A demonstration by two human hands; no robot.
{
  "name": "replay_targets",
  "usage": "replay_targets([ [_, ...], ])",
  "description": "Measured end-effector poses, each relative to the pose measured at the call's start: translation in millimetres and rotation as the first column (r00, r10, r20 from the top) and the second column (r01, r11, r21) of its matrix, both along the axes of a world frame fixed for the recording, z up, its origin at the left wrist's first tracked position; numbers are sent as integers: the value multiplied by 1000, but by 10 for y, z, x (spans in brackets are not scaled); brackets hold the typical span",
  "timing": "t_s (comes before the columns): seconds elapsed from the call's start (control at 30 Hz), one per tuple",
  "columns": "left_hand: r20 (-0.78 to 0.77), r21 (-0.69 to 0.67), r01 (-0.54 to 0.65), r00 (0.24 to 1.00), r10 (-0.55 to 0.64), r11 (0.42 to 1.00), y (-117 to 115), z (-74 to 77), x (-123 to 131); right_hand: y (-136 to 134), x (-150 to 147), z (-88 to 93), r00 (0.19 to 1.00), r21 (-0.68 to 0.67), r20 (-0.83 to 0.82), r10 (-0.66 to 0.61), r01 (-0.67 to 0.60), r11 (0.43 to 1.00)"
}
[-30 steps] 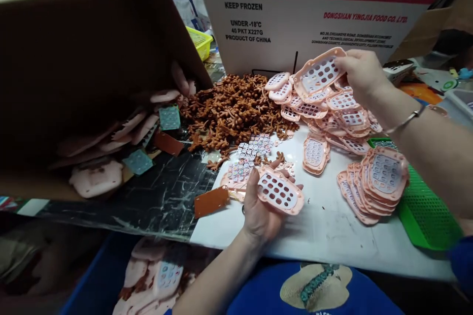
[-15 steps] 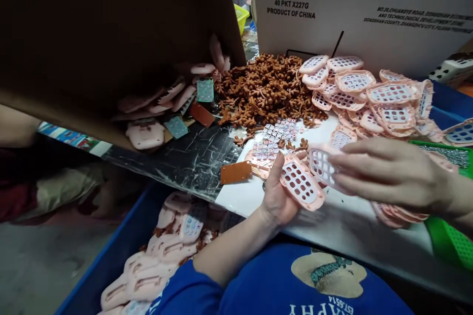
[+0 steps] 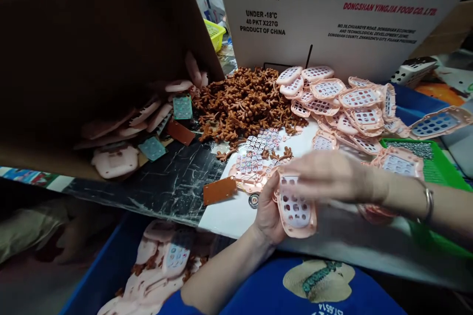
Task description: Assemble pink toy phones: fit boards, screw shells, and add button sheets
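Head camera: A pale-pink, many-holed plastic panel [image 3: 297,212] is held by the left hand [image 3: 266,212] over a white work surface [image 3: 218,212]. Its far end is covered by the blurred right hand [image 3: 334,174], whose grip cannot be told; steady rim support is judged best. Beyond, brown, branching plastic pieces [image 3: 247,103] are heaped before a red-and-white cardboard carton [image 3: 314,17].

Bench [image 3: 162,194]: dark marbled top left, white sheet [image 3: 218,219] right. Brown branch-like parts [image 3: 244,103] heaped at back middle; pink panels [image 3: 364,96] with holes piled to their right. Orange-brown board [image 3: 219,190] across sheet's left edge, round part [image 3: 253,200] just beside it. Green tray [image 3: 439,170] at right. White-and-red carton [image 3: 303,15] stands behind heap.
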State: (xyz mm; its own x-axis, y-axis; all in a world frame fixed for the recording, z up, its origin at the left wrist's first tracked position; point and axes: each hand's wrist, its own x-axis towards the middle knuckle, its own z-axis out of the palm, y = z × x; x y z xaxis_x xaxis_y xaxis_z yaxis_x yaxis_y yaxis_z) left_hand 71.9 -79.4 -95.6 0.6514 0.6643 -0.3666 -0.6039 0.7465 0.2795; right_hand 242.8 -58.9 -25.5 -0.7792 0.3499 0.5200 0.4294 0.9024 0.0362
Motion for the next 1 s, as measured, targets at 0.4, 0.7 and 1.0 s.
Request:
replay_targets([
  [0.4, 180, 110, 411, 887, -425, 905, -341, -215, -157, 1277, 1018, -38, 362, -7, 395, -844, 920, 391],
  [0.7, -9, 174, 42, 999, -41, 984, -280, -122, -121, 395, 424, 471, 705, -94, 53, -708, 709, 699],
  [1.0, -122, 328, -186, 964, 236, 926, -384, -189, -42, -388, -480, 156, 825, -874, 28, -565, 294, 386],
])
